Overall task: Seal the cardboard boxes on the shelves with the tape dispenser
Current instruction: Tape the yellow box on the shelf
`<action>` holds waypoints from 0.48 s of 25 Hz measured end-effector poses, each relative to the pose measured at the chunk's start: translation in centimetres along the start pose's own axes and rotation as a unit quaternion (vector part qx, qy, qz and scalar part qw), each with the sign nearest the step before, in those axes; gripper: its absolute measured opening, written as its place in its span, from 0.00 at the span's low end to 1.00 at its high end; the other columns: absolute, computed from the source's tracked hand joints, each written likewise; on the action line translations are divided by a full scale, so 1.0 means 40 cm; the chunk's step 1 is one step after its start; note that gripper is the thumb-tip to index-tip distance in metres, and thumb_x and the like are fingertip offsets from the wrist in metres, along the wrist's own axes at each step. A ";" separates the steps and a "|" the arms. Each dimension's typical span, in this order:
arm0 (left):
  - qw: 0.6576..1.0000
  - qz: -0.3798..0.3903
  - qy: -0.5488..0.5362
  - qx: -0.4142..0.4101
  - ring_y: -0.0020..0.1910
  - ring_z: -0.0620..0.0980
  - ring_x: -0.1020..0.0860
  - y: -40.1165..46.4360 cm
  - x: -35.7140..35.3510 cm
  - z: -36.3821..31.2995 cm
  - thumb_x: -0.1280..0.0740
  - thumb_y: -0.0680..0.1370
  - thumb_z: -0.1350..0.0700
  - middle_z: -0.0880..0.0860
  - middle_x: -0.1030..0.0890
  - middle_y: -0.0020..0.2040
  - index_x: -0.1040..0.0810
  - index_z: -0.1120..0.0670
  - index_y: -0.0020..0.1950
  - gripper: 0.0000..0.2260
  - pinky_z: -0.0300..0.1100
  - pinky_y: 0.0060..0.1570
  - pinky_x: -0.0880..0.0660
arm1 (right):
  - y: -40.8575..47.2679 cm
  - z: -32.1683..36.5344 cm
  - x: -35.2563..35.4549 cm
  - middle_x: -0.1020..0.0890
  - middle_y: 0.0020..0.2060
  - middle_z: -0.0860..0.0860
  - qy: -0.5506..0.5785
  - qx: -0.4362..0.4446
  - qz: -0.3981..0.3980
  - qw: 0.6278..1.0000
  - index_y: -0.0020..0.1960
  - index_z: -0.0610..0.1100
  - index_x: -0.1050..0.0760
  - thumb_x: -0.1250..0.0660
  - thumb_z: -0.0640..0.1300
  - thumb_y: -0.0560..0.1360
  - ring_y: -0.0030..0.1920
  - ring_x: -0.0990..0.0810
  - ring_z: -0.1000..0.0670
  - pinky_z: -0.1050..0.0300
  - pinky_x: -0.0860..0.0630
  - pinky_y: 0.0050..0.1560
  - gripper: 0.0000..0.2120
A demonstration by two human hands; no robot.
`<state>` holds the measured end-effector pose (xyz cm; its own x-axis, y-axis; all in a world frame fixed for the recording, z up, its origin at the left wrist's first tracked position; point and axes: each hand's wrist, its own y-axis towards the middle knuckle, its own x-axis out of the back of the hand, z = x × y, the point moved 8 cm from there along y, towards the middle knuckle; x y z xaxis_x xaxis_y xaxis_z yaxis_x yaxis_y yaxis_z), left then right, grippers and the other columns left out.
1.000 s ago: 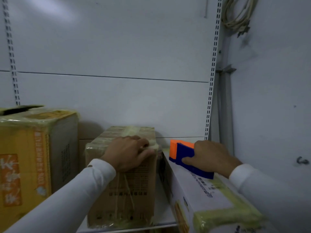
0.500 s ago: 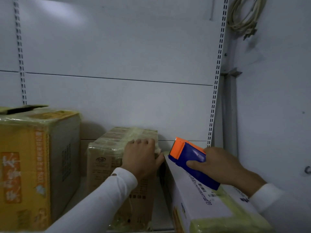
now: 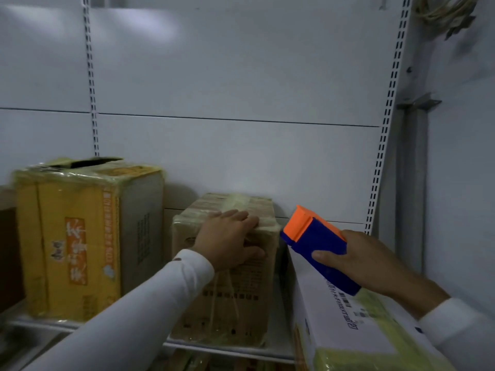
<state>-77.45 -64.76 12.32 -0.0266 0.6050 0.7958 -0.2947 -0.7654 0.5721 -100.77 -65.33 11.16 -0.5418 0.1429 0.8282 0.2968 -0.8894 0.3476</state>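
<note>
The left hand [image 3: 230,238] is lying flat, fingers extended, on the taped brown box [image 3: 227,277] on the shelf [image 3: 227,350]. The right hand [image 3: 369,263] is gripping the blue-and-orange tape dispenser [image 3: 316,245] over the white box [image 3: 345,322]. Printing on all boxes is illegible.

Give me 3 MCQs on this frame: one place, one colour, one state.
1. Where does the left hand rest?
A. on the brown box in the middle
B. on the yellow box
C. on the shelf edge

2. What colour is the tape dispenser head?
A. green
B. orange
C. white

3. How is the right hand?
A. hanging open
B. flat on the white box
C. gripping the dispenser

Key: 1 A, fingers lie over its taped top edge. 2 B, orange cap on a blue body. 3 C, thumb and fingers wrap the blue body.
</note>
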 end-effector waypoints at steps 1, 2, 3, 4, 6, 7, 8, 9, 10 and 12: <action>1.000 0.000 0.005 0.010 0.61 0.50 0.27 0.010 -0.002 -0.009 0.41 0.69 0.29 0.47 0.25 0.63 0.32 0.44 0.66 0.31 0.50 0.61 0.32 | -0.004 -0.009 0.003 0.17 0.37 0.51 -0.001 -0.003 -0.004 1.000 0.45 0.47 0.25 0.32 0.62 0.73 0.36 0.17 0.52 0.53 0.21 0.39 0.18; 1.000 0.003 0.003 0.016 0.61 0.50 0.27 0.017 -0.006 -0.019 0.41 0.70 0.29 0.47 0.25 0.63 0.32 0.44 0.66 0.30 0.51 0.62 0.33 | -0.011 -0.022 0.010 0.16 0.36 0.50 0.007 -0.011 -0.009 1.000 0.44 0.46 0.25 0.31 0.62 0.73 0.35 0.17 0.50 0.54 0.22 0.38 0.18; 1.000 0.005 -0.009 0.019 0.62 0.50 0.27 0.020 -0.008 -0.026 0.40 0.70 0.30 0.47 0.25 0.64 0.32 0.44 0.67 0.30 0.51 0.63 0.34 | -0.022 -0.036 0.019 0.16 0.35 0.49 0.025 -0.022 -0.014 0.999 0.43 0.44 0.24 0.31 0.61 0.73 0.34 0.17 0.49 0.54 0.23 0.37 0.19; 0.999 0.002 -0.029 0.018 0.64 0.50 0.28 0.018 -0.006 -0.031 0.40 0.71 0.30 0.47 0.27 0.66 0.33 0.45 0.68 0.31 0.51 0.65 0.36 | -0.035 -0.046 0.030 0.16 0.34 0.48 0.046 -0.034 -0.020 0.998 0.42 0.43 0.23 0.30 0.60 0.73 0.34 0.17 0.48 0.54 0.24 0.36 0.19; 0.996 -0.013 -0.083 0.016 0.68 0.50 0.32 0.002 0.015 -0.022 0.38 0.72 0.32 0.48 0.31 0.71 0.34 0.46 0.71 0.32 0.49 0.69 0.40 | -0.061 -0.043 0.060 0.15 0.32 0.49 0.069 -0.044 -0.038 0.996 0.40 0.43 0.22 0.29 0.60 0.72 0.33 0.16 0.48 0.56 0.25 0.35 0.19; 0.994 -0.021 -0.104 0.012 0.70 0.50 0.34 -0.012 0.032 -0.012 0.37 0.72 0.33 0.49 0.32 0.72 0.35 0.47 0.72 0.33 0.48 0.70 0.42 | -0.071 -0.027 0.077 0.15 0.32 0.49 0.083 -0.044 -0.048 0.994 0.40 0.43 0.21 0.28 0.60 0.71 0.32 0.16 0.48 0.56 0.26 0.35 0.19; 0.993 -0.031 -0.111 0.005 0.70 0.51 0.34 -0.031 0.051 0.003 0.37 0.72 0.34 0.49 0.33 0.73 0.35 0.47 0.73 0.32 0.47 0.70 0.42 | -0.079 0.000 0.088 0.15 0.32 0.49 0.101 -0.039 -0.054 0.993 0.40 0.43 0.21 0.28 0.61 0.71 0.32 0.16 0.48 0.56 0.26 0.34 0.19; 0.993 -0.042 -0.110 -0.002 0.70 0.51 0.34 -0.054 0.072 0.023 0.37 0.73 0.34 0.49 0.33 0.72 0.35 0.48 0.73 0.32 0.47 0.70 0.42 | -0.085 0.038 0.094 0.15 0.31 0.50 0.117 -0.030 -0.059 0.991 0.40 0.43 0.22 0.28 0.61 0.70 0.31 0.17 0.49 0.57 0.26 0.33 0.20; 0.993 -0.050 -0.109 -0.006 0.69 0.51 0.33 -0.080 0.093 0.047 0.37 0.73 0.34 0.49 0.32 0.72 0.34 0.48 0.72 0.32 0.47 0.70 0.41 | -0.088 0.082 0.093 0.16 0.31 0.51 0.122 -0.019 -0.066 0.990 0.40 0.42 0.22 0.29 0.61 0.70 0.30 0.17 0.50 0.58 0.27 0.32 0.21; 0.993 -0.055 -0.107 -0.008 0.68 0.51 0.31 -0.146 0.143 0.122 0.36 0.73 0.35 0.49 0.29 0.70 0.32 0.49 0.71 0.31 0.46 0.68 0.38 | -0.089 0.188 0.068 0.16 0.31 0.53 0.110 0.002 -0.084 0.990 0.40 0.44 0.23 0.29 0.61 0.70 0.28 0.19 0.55 0.61 0.28 0.30 0.19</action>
<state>-71.24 -57.91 14.50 0.2092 0.6232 0.7536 -0.2988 -0.6930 0.6561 -97.37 -58.50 15.49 -0.7418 0.1898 0.6432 0.1913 -0.8593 0.4743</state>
